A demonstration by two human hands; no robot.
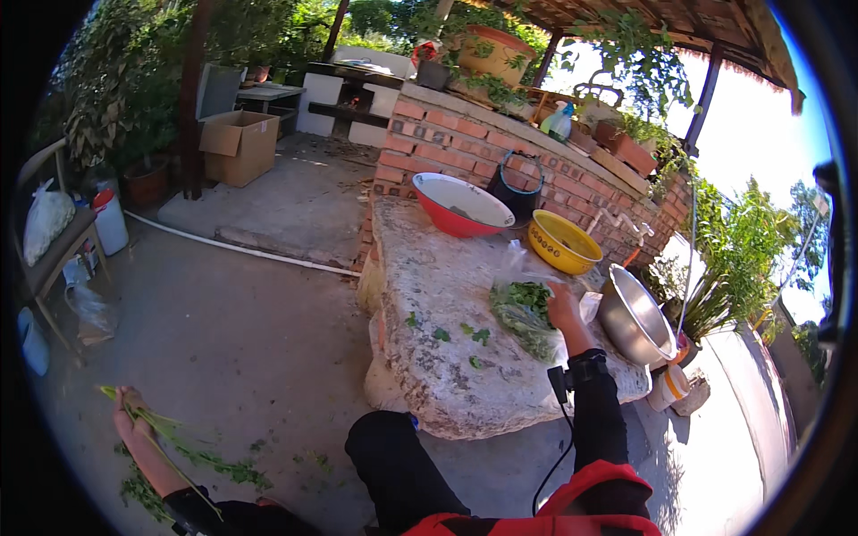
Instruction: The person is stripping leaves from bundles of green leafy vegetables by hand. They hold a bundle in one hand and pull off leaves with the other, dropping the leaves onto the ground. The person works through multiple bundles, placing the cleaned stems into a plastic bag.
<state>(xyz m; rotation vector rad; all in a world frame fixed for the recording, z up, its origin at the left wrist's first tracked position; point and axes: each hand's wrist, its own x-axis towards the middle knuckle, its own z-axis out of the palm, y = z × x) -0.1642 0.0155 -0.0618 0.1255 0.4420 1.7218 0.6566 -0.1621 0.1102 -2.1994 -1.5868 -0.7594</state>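
Note:
My left hand (136, 423) grips a bunch of long-stemmed leafy greens (224, 463) at the lower left, above the concrete floor. The stems run through my fingers and the leaves hang down on both sides of the wrist. On the stone slab, my right hand (565, 310) reaches to a clear plastic bag (511, 316) filled with picked green leaves (529, 298). Its fingertips meet the leaves at the bag's mouth; whether they hold any is hidden. Several loose leaves (480, 336) lie on the slab left of the bag.
On the stone slab (456, 382) stand a red-and-white enamel basin (462, 224), a yellow basin (566, 251) and a tilted steel basin (637, 321). A black bucket (515, 191) is by the brick wall (456, 144). A white pipe (248, 248) crosses the floor near a cardboard box (240, 151).

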